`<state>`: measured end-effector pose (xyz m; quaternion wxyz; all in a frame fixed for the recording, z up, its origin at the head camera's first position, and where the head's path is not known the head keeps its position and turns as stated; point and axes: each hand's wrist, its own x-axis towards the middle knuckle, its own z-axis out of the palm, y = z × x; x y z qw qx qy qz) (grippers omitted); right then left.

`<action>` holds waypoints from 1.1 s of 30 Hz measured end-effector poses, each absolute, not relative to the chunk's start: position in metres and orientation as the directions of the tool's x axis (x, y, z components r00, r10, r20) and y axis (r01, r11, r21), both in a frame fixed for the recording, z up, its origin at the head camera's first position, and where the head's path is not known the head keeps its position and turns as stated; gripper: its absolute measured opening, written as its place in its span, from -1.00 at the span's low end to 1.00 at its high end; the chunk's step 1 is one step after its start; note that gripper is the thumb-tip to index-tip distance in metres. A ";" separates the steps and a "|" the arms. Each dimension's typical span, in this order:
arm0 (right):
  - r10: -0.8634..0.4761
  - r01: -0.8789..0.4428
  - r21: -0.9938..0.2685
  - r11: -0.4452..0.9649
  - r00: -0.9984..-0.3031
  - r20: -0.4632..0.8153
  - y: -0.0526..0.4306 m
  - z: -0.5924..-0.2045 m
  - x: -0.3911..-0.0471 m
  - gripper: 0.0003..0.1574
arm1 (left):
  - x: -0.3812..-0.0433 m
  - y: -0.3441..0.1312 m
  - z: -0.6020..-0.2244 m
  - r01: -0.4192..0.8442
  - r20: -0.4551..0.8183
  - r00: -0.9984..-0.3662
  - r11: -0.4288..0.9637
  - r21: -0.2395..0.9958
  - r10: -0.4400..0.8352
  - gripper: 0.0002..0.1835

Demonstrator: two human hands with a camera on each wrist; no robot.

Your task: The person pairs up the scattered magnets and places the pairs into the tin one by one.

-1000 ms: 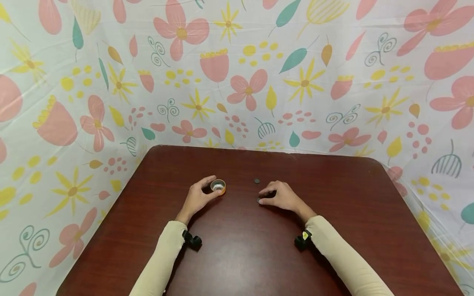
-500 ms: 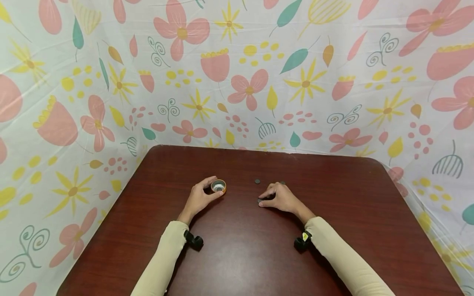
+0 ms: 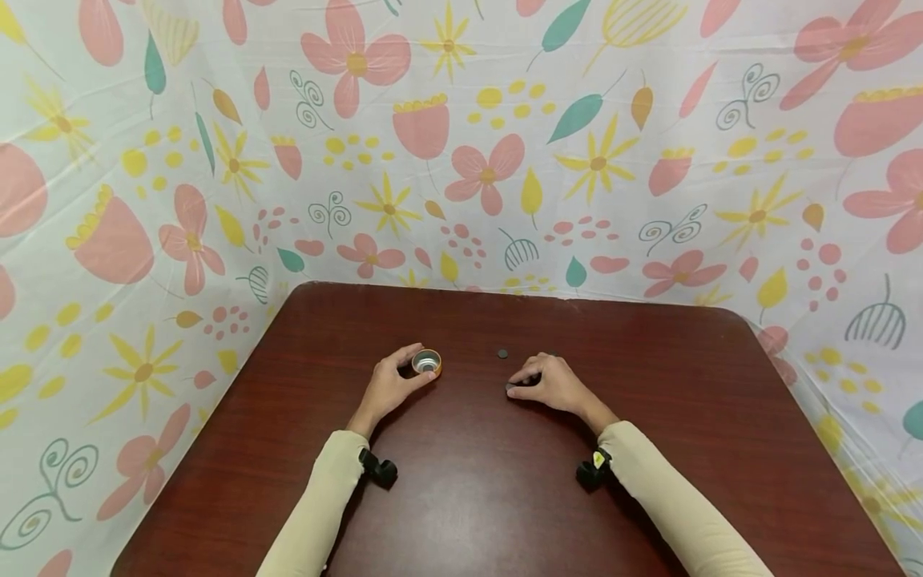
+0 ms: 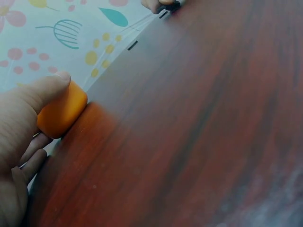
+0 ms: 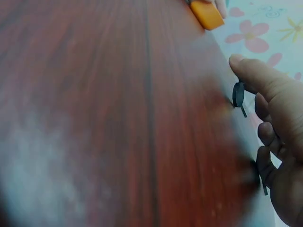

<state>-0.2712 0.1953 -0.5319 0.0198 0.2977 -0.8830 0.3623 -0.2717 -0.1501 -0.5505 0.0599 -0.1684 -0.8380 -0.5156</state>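
Note:
My left hand (image 3: 390, 383) grips a small round orange tin (image 3: 427, 363), thumb on the near side and fingers round the far side. The tin stands upright on the table, its open top showing a silvery inside with a darker patch at the bottom. My right hand (image 3: 551, 385) pinches a small dark disc (image 5: 238, 94) between thumb and index finger, close over the table. Its other fingers are curled in the right wrist view. A second dark disc (image 3: 502, 353) lies flat between the hands, farther back. Another disc (image 5: 265, 184) lies behind the right hand, mostly hidden in the head view.
The dark red-brown wooden table (image 3: 447, 489) has rounded back corners. A flower-printed white cloth (image 3: 461, 160) hangs behind it and along the sides. Black wrist cameras sit on both cuffs, the left one (image 3: 379, 469) and the right one (image 3: 593, 471).
My right hand has drawn the pinched disc up slightly from the table. The left hand keeps its grip on the tin in the same place.

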 end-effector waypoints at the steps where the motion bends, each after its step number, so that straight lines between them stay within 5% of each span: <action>1: -0.509 -0.542 -0.631 0.555 -0.821 0.258 0.196 -0.532 -0.271 -0.72 | -0.272 -0.150 -0.550 0.344 0.272 -0.936 0.415 0.843 0.222 -0.24; 33: -0.482 -0.556 -0.688 0.467 -0.812 0.329 0.201 -0.520 -0.276 -0.74 | -0.272 -0.153 -0.549 0.335 0.255 -0.939 0.432 0.838 0.233 -0.30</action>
